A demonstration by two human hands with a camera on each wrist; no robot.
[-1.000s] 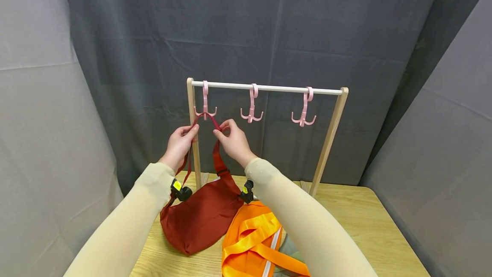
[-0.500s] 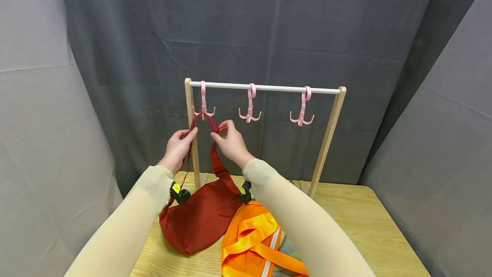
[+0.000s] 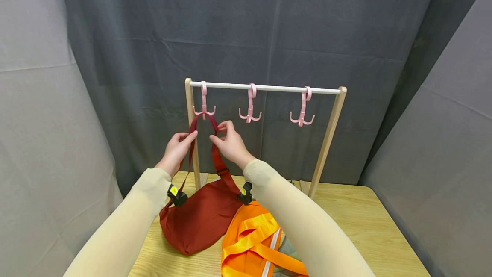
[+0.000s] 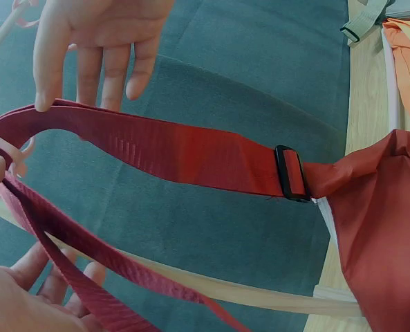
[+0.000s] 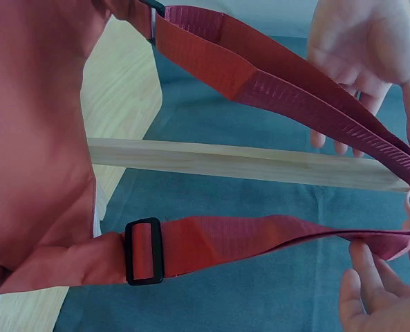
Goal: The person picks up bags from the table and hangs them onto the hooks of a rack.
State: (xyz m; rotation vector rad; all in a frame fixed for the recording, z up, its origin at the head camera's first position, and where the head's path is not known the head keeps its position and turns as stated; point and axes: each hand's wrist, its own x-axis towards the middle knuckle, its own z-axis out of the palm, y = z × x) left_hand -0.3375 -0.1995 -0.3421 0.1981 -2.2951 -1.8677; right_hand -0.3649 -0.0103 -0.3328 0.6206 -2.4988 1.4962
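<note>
A dark red shoulder bag (image 3: 203, 217) stands on the table below the leftmost pink hook (image 3: 204, 99). Its looped strap (image 4: 177, 149) rises to that hook, and a prong shows inside the loop in the left wrist view. Whether the strap bears on the hook I cannot tell. My left hand (image 3: 177, 148) pinches the strap's left side just below the loop's top. My right hand (image 3: 233, 143) is at the strap's right side, fingers mostly straight and touching it, with a gap between thumb and forefinger. A black buckle (image 5: 144, 251) sits low on the strap.
The white rail (image 3: 276, 88) of a wooden-legged rack carries two more pink hooks, a middle one (image 3: 250, 104) and a right one (image 3: 303, 107). An orange bag (image 3: 250, 243) with loose straps lies against the red bag. A grey-green item (image 3: 288, 249) is partly hidden behind my right forearm.
My left hand has dropped slightly and the strap's left side has turned flatter, so the loop looks rounder. The right thumb has shifted off the strap a little. The bag has barely moved.
</note>
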